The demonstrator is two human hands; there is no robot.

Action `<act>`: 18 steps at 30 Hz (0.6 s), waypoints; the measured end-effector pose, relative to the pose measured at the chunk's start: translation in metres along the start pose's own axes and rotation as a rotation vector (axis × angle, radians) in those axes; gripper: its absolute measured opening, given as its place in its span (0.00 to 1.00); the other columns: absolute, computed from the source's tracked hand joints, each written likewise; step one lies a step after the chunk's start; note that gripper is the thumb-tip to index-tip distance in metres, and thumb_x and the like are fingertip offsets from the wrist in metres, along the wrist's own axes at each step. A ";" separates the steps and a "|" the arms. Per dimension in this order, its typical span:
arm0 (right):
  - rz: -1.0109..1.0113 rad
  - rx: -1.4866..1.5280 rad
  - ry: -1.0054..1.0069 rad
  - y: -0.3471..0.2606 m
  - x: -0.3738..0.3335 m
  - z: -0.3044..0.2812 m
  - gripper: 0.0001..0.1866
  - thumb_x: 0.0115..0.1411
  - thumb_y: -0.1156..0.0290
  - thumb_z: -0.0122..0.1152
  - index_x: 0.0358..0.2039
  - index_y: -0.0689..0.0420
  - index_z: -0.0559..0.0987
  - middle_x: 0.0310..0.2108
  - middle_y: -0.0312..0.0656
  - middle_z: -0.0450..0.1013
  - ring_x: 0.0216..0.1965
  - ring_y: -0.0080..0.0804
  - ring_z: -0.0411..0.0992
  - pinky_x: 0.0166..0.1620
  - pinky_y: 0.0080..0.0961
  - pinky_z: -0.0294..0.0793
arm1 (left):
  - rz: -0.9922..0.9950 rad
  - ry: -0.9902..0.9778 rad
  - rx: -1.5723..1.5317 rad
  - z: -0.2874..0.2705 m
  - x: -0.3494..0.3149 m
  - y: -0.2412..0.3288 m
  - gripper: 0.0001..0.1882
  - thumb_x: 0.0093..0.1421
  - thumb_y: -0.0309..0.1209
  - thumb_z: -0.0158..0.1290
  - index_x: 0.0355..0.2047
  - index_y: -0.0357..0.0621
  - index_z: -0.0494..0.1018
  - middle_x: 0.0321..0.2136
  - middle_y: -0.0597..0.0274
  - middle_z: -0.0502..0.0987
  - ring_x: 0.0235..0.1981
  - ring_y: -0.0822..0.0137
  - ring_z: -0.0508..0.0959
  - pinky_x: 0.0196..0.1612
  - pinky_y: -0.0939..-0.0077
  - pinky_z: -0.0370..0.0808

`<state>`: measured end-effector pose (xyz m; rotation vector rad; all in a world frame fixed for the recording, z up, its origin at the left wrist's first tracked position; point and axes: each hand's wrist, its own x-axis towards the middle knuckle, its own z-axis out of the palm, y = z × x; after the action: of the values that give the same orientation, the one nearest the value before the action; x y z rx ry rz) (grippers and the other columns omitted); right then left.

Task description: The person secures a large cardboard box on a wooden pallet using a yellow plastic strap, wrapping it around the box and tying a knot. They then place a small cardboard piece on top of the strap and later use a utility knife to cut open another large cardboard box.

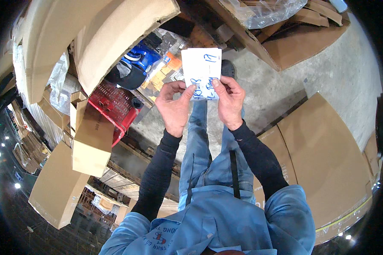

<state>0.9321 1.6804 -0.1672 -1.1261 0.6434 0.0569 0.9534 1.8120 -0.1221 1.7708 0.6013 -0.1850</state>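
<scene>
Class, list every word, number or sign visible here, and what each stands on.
Wording left uncopied:
White paper, held by left hand and right hand: blue handwriting.
Blue shirt: dark lettering, red emblem.
Large right carton: print, partly hidden and blurred.
Long left carton: small dark print, partly unclear.

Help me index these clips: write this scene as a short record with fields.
Left hand: pinches the lower left of white rectangular paper with blue handwriting
Right hand: pinches the paper's lower right
Wear: long black fabric arm sleeves
At left: red perforated plastic basket, long brown cardboard box
At right: broad brown cardboard piece
Ground: grey concrete floor
</scene>
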 end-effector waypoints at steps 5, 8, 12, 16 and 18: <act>0.051 0.073 -0.038 -0.001 0.001 -0.004 0.11 0.58 0.72 0.66 0.38 0.65 0.80 0.32 0.37 0.78 0.31 0.16 0.72 0.35 0.14 0.72 | -0.073 -0.078 -0.059 -0.009 0.005 -0.001 0.07 0.50 0.20 0.64 0.27 0.32 0.77 0.26 0.61 0.80 0.26 0.77 0.75 0.31 0.84 0.72; 0.144 0.189 -0.067 -0.003 0.000 -0.006 0.11 0.59 0.72 0.65 0.39 0.66 0.80 0.33 0.39 0.78 0.33 0.18 0.73 0.38 0.16 0.72 | -0.077 -0.094 0.025 -0.014 0.006 0.002 0.06 0.50 0.21 0.65 0.25 0.31 0.77 0.26 0.61 0.80 0.27 0.78 0.75 0.32 0.84 0.72; 0.261 0.302 -0.100 -0.005 0.002 -0.009 0.12 0.60 0.71 0.63 0.40 0.67 0.79 0.36 0.41 0.78 0.36 0.21 0.74 0.41 0.19 0.73 | -0.093 -0.090 -0.012 -0.013 0.004 0.008 0.06 0.51 0.21 0.65 0.27 0.31 0.78 0.26 0.62 0.80 0.27 0.79 0.74 0.32 0.84 0.72; 0.333 0.392 -0.121 -0.011 0.002 -0.011 0.13 0.61 0.69 0.62 0.41 0.67 0.78 0.36 0.42 0.78 0.37 0.23 0.75 0.42 0.20 0.74 | -0.070 -0.114 -0.075 -0.013 0.004 0.001 0.06 0.52 0.22 0.64 0.28 0.31 0.78 0.25 0.63 0.80 0.27 0.79 0.74 0.32 0.84 0.71; 0.366 0.440 -0.134 -0.015 0.003 -0.012 0.13 0.62 0.69 0.62 0.41 0.67 0.78 0.36 0.42 0.78 0.37 0.22 0.75 0.42 0.20 0.74 | -0.067 -0.098 -0.058 -0.012 0.006 0.001 0.07 0.54 0.23 0.63 0.28 0.30 0.78 0.25 0.63 0.79 0.26 0.79 0.74 0.32 0.84 0.71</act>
<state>0.9349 1.6628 -0.1597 -0.5672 0.6944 0.2880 0.9571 1.8246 -0.1206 1.6765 0.5905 -0.2959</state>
